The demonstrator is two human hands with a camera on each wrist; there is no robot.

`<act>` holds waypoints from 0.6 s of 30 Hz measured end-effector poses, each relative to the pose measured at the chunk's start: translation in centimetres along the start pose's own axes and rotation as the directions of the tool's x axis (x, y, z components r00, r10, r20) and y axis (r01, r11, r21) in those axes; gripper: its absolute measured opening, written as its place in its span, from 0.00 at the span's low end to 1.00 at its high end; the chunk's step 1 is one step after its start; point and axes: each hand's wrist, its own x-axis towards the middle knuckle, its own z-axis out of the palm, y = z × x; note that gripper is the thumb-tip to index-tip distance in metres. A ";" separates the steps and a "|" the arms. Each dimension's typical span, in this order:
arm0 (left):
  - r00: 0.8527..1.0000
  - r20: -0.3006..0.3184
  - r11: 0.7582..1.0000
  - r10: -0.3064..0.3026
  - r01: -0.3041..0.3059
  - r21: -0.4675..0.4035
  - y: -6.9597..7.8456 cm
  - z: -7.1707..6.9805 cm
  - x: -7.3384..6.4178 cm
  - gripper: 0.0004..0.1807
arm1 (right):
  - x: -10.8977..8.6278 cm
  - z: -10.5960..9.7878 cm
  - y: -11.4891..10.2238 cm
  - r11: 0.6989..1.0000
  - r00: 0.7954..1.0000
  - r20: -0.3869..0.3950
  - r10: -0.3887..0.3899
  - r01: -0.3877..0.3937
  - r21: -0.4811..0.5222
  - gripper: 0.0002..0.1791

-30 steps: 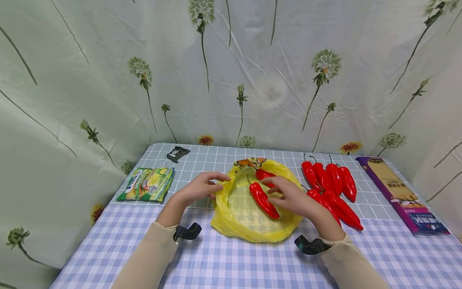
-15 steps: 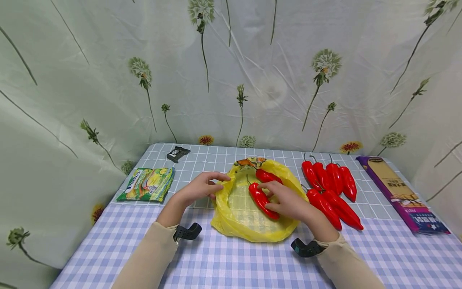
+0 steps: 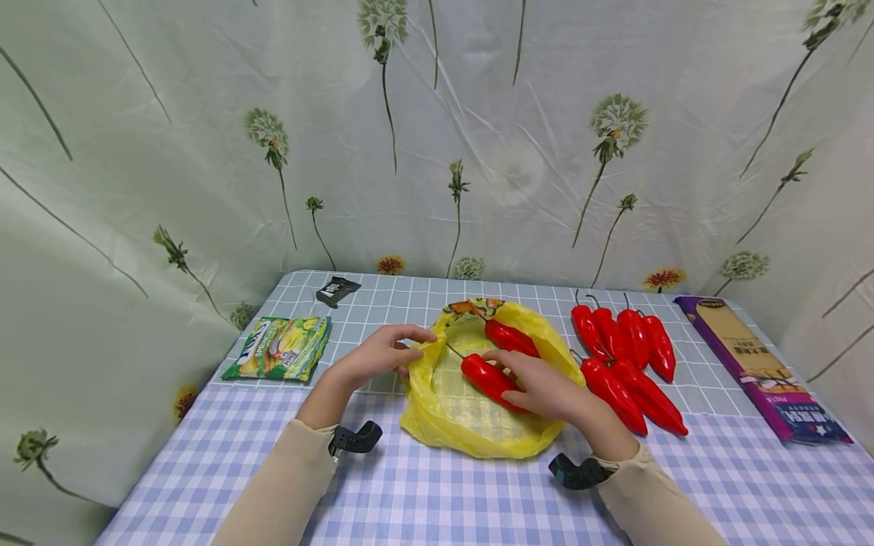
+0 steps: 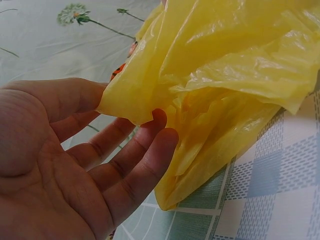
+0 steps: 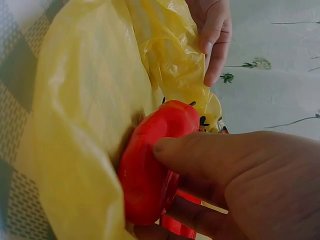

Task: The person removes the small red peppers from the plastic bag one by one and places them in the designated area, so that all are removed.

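Note:
A yellow plastic bag [image 3: 433, 426] lies with its mouth spread wide at the middle of the table. My left hand [image 3: 374, 358] pinches its left rim between thumb and index finger; the other fingers are loosely bent beside the plastic in the left wrist view. Inside the mouth, my right hand [image 3: 546, 385] holds a red chili pepper [image 5: 155, 155], thumb on its top side and fingers underneath. Its stem points up and left in the head view. Another red chili pepper [image 3: 508, 337] lies in the bag just behind, partly covered by the right hand in the right wrist view.
Several red chili peppers [image 3: 635, 337] lie in a cluster right of the bag. A long purple pasta packet [image 3: 751, 364] is at the far right. On the left are a green-yellow packet [image 3: 280, 349] and a small black wrapped piece [image 3: 337, 290]. A floral curtain [image 3: 437, 152] hangs behind.
My right hand has come down and left onto the front chili pepper and gripped it. That pepper has turned, its stem swinging left. My left hand keeps its place on the rim.

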 end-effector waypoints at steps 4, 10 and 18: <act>1.000 0.000 1.000 0.000 0.000 -0.002 0.0 0.0 0.0 0.18 | -0.1 0.0 0.1 1.000 1.000 0.001 -0.019 0.019 -0.014 0.41; 1.000 0.000 1.000 0.001 -0.001 -0.002 0.0 0.1 0.0 0.17 | -0.2 -0.2 0.1 0.996 0.996 -0.023 -0.089 0.089 -0.013 0.48; 1.000 0.004 1.000 0.004 -0.004 -0.007 0.1 0.0 -0.1 0.17 | -0.3 -1.2 -0.4 0.994 0.999 -0.028 -0.033 0.035 0.102 0.46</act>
